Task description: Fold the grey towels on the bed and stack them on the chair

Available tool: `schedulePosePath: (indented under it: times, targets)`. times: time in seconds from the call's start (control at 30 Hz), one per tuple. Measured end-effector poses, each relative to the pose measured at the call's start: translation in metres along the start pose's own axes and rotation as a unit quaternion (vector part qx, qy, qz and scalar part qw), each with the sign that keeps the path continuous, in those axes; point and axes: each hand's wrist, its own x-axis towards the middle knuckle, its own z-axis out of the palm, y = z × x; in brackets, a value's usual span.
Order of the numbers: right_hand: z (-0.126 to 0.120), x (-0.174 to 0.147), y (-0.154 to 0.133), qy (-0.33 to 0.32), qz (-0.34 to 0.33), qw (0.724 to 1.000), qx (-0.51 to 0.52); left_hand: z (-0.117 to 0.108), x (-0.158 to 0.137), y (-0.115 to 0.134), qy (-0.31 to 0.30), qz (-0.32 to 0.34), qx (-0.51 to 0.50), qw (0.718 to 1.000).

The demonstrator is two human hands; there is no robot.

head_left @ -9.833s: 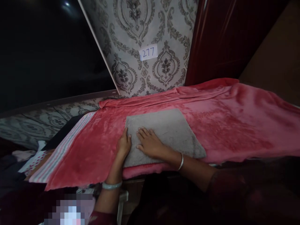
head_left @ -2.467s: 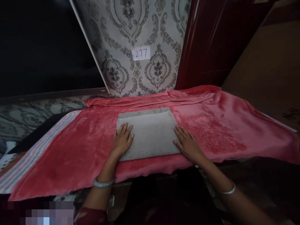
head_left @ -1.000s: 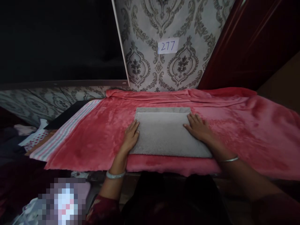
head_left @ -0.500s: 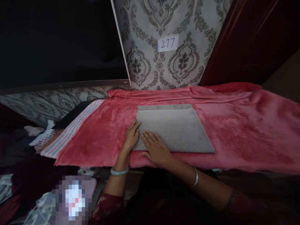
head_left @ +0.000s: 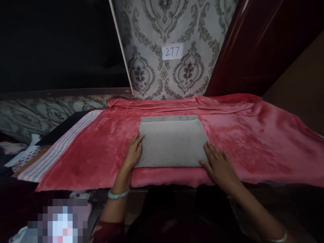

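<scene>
A grey folded cloth (head_left: 172,143), perhaps a towel, lies flat on a red blanket (head_left: 101,145). A narrow strip of its lower layer shows along the far edge. My left hand (head_left: 134,151) rests at the cloth's left edge, fingers stretched forward and the tips touching it. At the right edge lies my right hand (head_left: 220,165), its fingers extended and the thumb apart, on the cloth's near right corner. Neither hand grips anything.
Behind the blanket stands a patterned wall with a paper label (head_left: 172,51) reading 277. A large dark screen (head_left: 58,47) is at the left, a dark red panel (head_left: 253,44) at the right. Assorted cloths (head_left: 25,158) lie at the lower left.
My right hand has moved from the left part of the grey cloth across to its right edge. My left hand stays at the left edge. The view has shifted slightly right.
</scene>
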Motion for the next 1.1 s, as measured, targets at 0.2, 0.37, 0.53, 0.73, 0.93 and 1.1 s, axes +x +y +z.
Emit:
schedulePosePath:
  times: [0.2, 0.37, 0.53, 0.73, 0.93, 1.1]
  targets:
    - [-0.03, 0.042, -0.034, -0.029, -0.045, 0.997, 0.053, -0.002, 0.002, -0.004, 0.012, 0.005, 0.0, 1.0]
    - [-0.04, 0.104, -0.094, -0.107, -0.139, 0.979, 0.106, -0.006, 0.004, -0.004, 0.007, 0.006, 0.001, 1.0]
    - [-0.02, 0.159, -0.083, -0.126, -0.125, 0.98, 0.09, -0.005, 0.004, -0.006, 0.018, 0.008, 0.003, 1.0]
    - [0.003, 0.171, -0.033, -0.056, -0.027, 0.997, 0.037, -0.005, 0.003, -0.013, 0.022, 0.012, 0.031, 0.999]
    - [0.005, 0.166, -0.031, -0.048, 0.011, 0.998, 0.046, -0.003, 0.023, 0.022, -0.019, 0.024, 0.183, 0.983]
    - [0.002, 0.164, -0.033, -0.043, 0.008, 0.998, 0.042, 0.045, 0.066, 0.078, -0.215, 0.108, 0.155, 0.958]
